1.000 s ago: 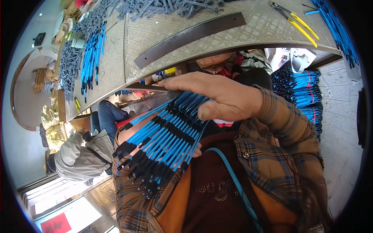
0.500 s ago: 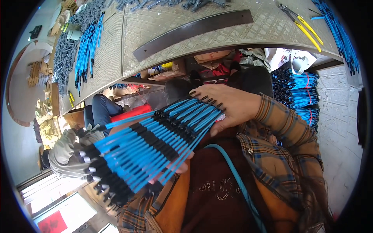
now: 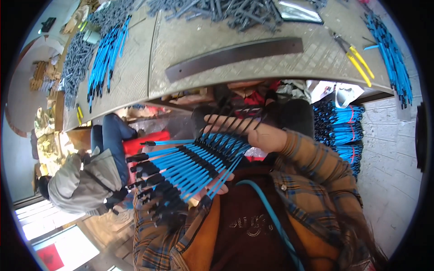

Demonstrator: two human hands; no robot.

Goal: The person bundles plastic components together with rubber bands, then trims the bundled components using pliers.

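A fanned bundle of thin blue rods with black bands and black ends (image 3: 185, 162) lies across my lap area, in front of my body. My left hand (image 3: 216, 186) grips it from below; only some fingers show past its near edge, the rest hidden beneath the rods. At the bundle's far right end, my right hand (image 3: 260, 133) has its fingers stretched out straight along the black tips. The tips lie across these fingers, and the hand is not wrapped round the bundle.
Above stands a worktable (image 3: 253, 72) with a dark curved metal strip (image 3: 235, 54), grey screws or plugs (image 3: 226, 11), yellow-handled pliers (image 3: 355, 58) and loose blue rods (image 3: 108, 58). Tied rod bundles (image 3: 346, 131) are stacked at right. A person in a grey jacket (image 3: 86, 180) sits at left.
My right hand has gone from lying over the rod ends to stretching its fingers straight at the tips. The bundle's left end has shifted rightward and looks less blurred. The view has moved slightly.
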